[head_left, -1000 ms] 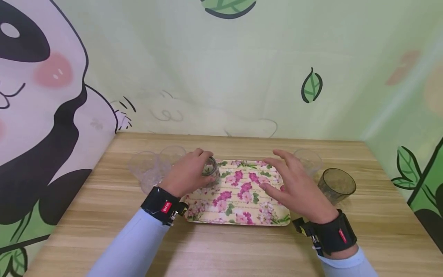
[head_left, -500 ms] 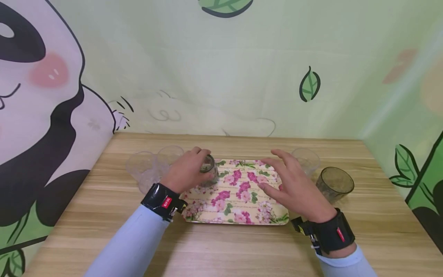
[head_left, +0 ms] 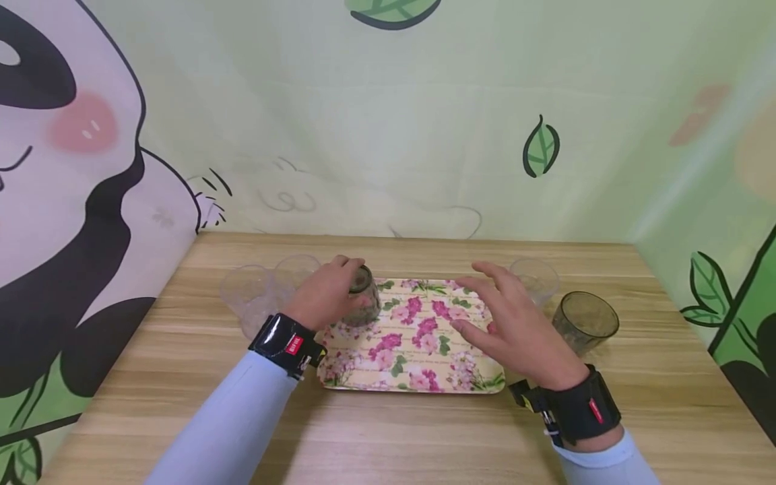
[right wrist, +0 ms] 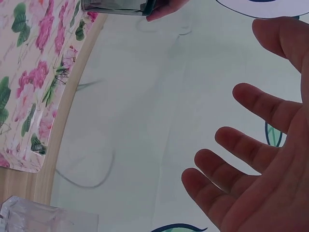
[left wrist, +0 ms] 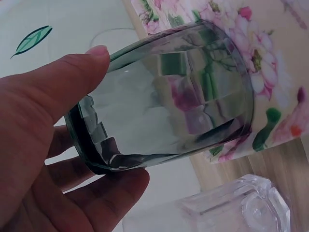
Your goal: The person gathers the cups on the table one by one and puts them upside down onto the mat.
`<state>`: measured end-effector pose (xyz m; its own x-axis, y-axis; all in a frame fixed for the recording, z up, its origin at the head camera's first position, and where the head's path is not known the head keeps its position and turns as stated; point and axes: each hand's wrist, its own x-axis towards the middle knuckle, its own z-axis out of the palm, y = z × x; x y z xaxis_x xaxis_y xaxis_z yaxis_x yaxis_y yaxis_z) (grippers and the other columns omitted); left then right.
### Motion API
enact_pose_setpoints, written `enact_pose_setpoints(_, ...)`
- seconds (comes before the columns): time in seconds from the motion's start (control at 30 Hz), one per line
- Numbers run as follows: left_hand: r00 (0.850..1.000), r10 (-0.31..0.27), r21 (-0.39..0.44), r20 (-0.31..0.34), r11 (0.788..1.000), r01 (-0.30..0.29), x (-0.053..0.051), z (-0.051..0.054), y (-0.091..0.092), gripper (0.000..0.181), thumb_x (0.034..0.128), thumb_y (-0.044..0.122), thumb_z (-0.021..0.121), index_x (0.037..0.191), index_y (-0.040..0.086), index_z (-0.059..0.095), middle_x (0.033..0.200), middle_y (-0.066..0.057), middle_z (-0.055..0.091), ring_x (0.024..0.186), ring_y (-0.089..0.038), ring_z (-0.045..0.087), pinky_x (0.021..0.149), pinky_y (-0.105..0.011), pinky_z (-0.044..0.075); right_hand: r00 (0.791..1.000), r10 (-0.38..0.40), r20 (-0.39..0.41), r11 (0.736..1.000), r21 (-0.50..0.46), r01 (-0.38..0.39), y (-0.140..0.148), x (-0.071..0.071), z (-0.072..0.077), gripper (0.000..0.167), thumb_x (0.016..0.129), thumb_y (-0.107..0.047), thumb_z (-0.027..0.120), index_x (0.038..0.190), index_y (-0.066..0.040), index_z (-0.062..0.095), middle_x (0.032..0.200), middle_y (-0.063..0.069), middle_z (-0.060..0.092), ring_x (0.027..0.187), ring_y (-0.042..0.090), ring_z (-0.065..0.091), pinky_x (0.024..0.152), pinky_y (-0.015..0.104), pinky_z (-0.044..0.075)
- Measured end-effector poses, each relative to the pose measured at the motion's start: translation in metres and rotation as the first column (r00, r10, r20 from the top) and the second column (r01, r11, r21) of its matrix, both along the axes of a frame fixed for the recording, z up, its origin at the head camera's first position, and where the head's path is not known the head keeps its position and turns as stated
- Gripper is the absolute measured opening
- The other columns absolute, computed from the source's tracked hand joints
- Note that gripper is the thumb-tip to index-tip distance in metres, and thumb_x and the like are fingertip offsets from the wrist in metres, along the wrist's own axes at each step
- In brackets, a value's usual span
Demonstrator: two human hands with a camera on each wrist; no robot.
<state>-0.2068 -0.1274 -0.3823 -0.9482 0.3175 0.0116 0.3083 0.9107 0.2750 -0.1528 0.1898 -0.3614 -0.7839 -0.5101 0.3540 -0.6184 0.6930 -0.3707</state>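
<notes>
The left hand grips a grey-tinted glass at the back left of the flowered tray. In the left wrist view, thumb and fingers of the left hand curl round the thick, dark end of the glass, whose wide thin rim faces the tray and appears to meet it. Above the tray's right side, the right hand hovers with spread fingers. In the right wrist view, the right hand holds nothing.
Several clear glasses stand left of the tray, close to the left hand. Another clear glass is behind the right hand, and a second grey-tinted glass stands to its right. A printed cloth hangs behind the wooden table.
The glass in the left hand has tilted, and its upper end now looks narrower and darker. The head view has shifted slightly. The right hand stays nearly the same.
</notes>
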Motion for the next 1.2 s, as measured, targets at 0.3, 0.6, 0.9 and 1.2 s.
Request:
enact_pose_setpoints(0.3,1.0,0.02,0.022,0.017,1.0,-0.021,-0.003,-0.005,0.001,0.077,0.0927,0.041,0.071,0.152,0.003,0.038,0.148,-0.023,0.045,0.126,-0.039,0.056,0.101,-0.049,0.051,1.0,-0.003,0.014,1.0,0.004,0.003,0.0,-0.001,-0.002,0.057,0.093,-0.039,0.07,0.143,-0.023,0.05,0.157,0.018,0.032,0.125,0.034,0.047,0.089,0.051,0.053)
enact_pose_setpoints(0.6,0.999,0.035,0.025,-0.003,0.999,-0.034,-0.002,-0.008,0.002,0.078,0.0935,0.04,0.07,0.153,0.004,0.036,0.15,-0.023,0.044,0.127,-0.039,0.055,0.102,-0.049,0.051,1.0,0.003,0.004,1.0,0.0,-0.003,0.0,-0.002,-0.004,0.055,0.094,-0.039,0.069,0.143,-0.024,0.051,0.156,0.017,0.033,0.131,0.037,0.043,0.091,0.054,0.051)
enact_pose_setpoints(0.9,0.999,0.031,0.016,-0.031,0.999,-0.031,-0.004,-0.01,0.002,0.079,0.0939,0.041,0.069,0.154,0.004,0.034,0.15,-0.022,0.044,0.126,-0.038,0.057,0.101,-0.047,0.052,1.0,0.016,-0.024,1.0,0.006,-0.016,-0.001,-0.003,-0.003,0.055,0.093,-0.037,0.07,0.143,-0.023,0.052,0.154,0.018,0.036,0.129,0.037,0.046,0.094,0.055,0.049)
enact_pose_setpoints(1.2,0.997,0.049,0.058,-0.055,0.997,-0.046,-0.002,-0.017,0.001,0.078,0.0952,0.043,0.065,0.157,0.01,0.03,0.156,-0.023,0.033,0.13,-0.043,0.051,0.089,-0.051,0.057,1.0,0.004,-0.014,1.0,0.01,-0.004,-0.001,-0.003,-0.002,0.057,0.093,-0.038,0.069,0.144,-0.022,0.05,0.154,0.018,0.036,0.122,0.034,0.05,0.092,0.053,0.051)
